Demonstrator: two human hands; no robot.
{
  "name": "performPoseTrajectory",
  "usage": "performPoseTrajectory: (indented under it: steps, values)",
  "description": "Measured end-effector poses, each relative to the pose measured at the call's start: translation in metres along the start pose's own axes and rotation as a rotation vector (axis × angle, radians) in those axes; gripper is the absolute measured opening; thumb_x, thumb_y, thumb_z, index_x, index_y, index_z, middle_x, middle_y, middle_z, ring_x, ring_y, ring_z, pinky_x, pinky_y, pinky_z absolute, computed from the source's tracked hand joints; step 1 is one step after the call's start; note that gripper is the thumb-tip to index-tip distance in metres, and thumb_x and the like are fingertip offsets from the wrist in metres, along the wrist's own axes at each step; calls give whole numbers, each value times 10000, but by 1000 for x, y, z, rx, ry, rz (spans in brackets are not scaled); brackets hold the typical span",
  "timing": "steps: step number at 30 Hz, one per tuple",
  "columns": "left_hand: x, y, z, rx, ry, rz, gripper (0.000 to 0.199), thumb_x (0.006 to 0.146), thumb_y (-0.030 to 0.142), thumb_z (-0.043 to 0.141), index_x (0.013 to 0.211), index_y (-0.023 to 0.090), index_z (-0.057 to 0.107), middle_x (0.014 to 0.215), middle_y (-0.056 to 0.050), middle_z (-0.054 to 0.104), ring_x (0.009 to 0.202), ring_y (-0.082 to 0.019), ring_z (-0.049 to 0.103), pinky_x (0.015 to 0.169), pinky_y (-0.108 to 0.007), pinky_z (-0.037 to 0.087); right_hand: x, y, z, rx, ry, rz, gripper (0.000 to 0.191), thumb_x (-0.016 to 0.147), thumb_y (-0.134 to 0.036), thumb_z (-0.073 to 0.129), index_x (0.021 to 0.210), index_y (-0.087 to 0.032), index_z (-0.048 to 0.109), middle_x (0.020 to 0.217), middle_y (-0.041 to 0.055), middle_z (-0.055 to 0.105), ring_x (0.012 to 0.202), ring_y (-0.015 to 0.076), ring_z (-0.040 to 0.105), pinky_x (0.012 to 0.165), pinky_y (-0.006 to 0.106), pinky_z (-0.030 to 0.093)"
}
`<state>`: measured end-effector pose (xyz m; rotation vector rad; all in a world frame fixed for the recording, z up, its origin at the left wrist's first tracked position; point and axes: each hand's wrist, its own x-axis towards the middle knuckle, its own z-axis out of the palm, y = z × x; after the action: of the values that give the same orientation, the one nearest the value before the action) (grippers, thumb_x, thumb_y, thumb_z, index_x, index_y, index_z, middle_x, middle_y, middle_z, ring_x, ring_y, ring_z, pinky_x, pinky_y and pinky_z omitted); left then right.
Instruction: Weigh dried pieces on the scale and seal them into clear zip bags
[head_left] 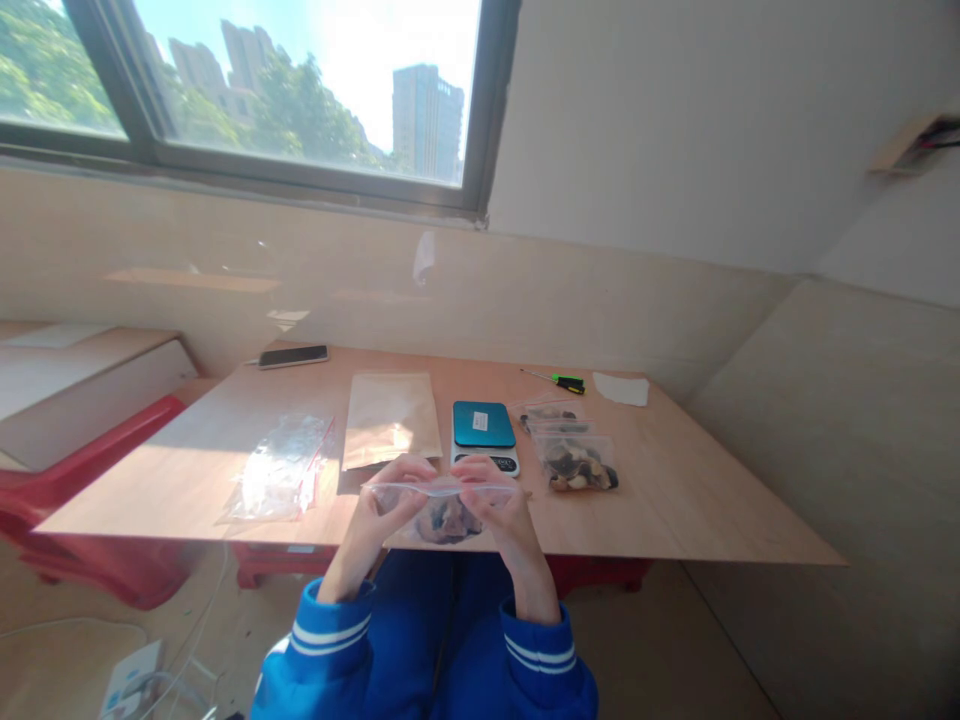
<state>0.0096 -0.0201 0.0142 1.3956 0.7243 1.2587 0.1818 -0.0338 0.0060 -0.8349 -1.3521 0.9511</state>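
Between my two hands is a clear zip bag (448,520) with dark and pale stone-like pieces inside, held by its top edge at the table's front. My left hand (394,505) pinches the left part of the seal, thumb on the near side. On the right part of the same seal, my right hand (495,505) is closed in the same way. Just beyond the hands stands a digital scale (484,425) with a blue-green top; its display is partly covered by my fingers. A brown paper pouch (391,415) lies flat to the scale's left.
Several filled zip bags (576,462) lie right of the scale. Empty clear bags (281,470) are spread at the left. Farther back are a phone (293,356), a screwdriver (559,380) and a white paper piece (621,390). Red stools (112,500) stand by the table.
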Motion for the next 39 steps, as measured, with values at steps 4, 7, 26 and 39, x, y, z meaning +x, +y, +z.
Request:
performPoseTrajectory:
  steps: [4, 7, 26, 39]
  values:
    - [-2, 3, 0, -78, -95, -38, 200, 794, 349, 657, 917, 192, 652, 906, -47, 616, 876, -197, 577, 770, -278, 439, -2, 0, 0, 50, -45, 13, 117, 796, -338, 686, 802, -228, 725, 953, 36, 649, 909, 180, 618, 816, 314, 503]
    - [-2, 4, 1, -97, -103, -28, 225, 757, 371, 690, 874, 181, 659, 881, -57, 614, 862, -206, 578, 753, -285, 448, -2, -1, 0, 70, -52, 12, 118, 771, -340, 712, 759, -222, 713, 912, 34, 656, 881, 181, 628, 798, 321, 514]
    - [0, 6, 5, 42, -10, 51, 95, 782, 283, 686, 811, 197, 711, 797, -25, 638, 786, -164, 583, 719, -269, 454, 0, -11, 9, 6, 56, -69, 57, 798, -252, 678, 757, -218, 659, 847, 11, 647, 836, 167, 627, 779, 300, 508]
    - [1, 5, 14, 239, 135, 181, 85, 791, 260, 673, 739, 196, 695, 751, -20, 645, 751, -165, 596, 700, -275, 465, 0, -4, 14, 5, 73, 45, 122, 755, -323, 719, 809, -219, 685, 787, 6, 677, 757, 175, 652, 702, 294, 540]
